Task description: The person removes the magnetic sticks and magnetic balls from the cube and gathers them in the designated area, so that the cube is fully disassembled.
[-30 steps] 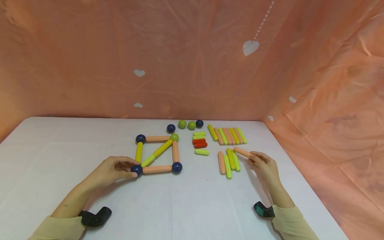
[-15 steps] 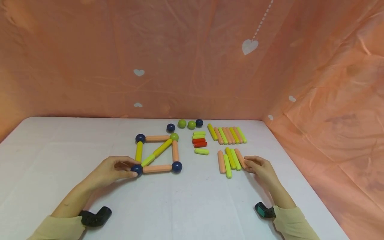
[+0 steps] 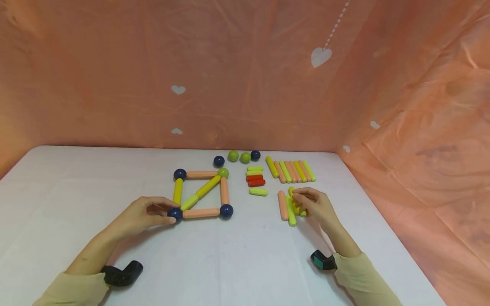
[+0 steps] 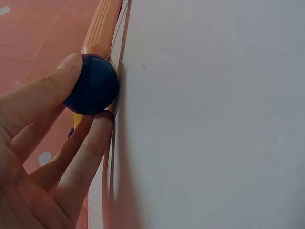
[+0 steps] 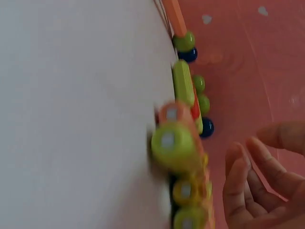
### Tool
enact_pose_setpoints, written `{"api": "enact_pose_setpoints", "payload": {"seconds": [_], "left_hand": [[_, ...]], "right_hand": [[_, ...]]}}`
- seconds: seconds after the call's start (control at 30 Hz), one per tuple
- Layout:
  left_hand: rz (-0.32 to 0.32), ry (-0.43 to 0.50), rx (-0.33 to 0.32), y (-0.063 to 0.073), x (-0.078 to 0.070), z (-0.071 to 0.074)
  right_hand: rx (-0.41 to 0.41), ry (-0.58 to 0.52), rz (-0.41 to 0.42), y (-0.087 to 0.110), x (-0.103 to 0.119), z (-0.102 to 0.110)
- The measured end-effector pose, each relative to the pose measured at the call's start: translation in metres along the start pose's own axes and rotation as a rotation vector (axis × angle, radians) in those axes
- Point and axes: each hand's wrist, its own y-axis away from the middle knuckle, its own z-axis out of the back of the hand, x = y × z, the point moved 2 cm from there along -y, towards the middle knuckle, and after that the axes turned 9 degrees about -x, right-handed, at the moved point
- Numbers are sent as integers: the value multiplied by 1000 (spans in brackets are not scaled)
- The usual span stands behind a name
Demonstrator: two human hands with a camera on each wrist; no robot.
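Observation:
My left hand (image 3: pixel 139 217) pinches the navy ball (image 4: pixel 94 86) at the near left corner of a square of magnetic rods and balls. Peach rods (image 3: pixel 201 213) and a yellow rod (image 3: pixel 178 191) form its sides; a yellow and lime diagonal runs to a green ball (image 3: pixel 223 173). My right hand (image 3: pixel 317 205) is over the nearer group of rods, its fingers loosely bent and nothing between them in the right wrist view. A peach rod (image 3: pixel 283 205) and a lime rod (image 3: pixel 291 211) show beside it. The hand partly covers a yellow rod (image 3: pixel 292 189) and hides others.
Behind the right hand lies a row of long rods (image 3: pixel 294 171). Short lime and red rods (image 3: pixel 256 183) lie between the square and the long rods. Loose green and navy balls (image 3: pixel 233 156) sit near the table's back edge, before a peach curtain (image 3: pixel 245 85).
My right hand laid a peach rod down at the right end of the nearer group and let go, then moved left over that group. My left hand stays on the navy ball.

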Motion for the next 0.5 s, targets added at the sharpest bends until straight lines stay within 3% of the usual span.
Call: {"api": "enact_pose_setpoints", "payload": {"seconds": [0.33,0.5], "left_hand": [[9,20,0,0,-5,0],[-48,-11,-47,2,-9,0]], "right_hand": [[203,-99,124,-3,28,-58],[312,-102,191,2,36,-83]]}}
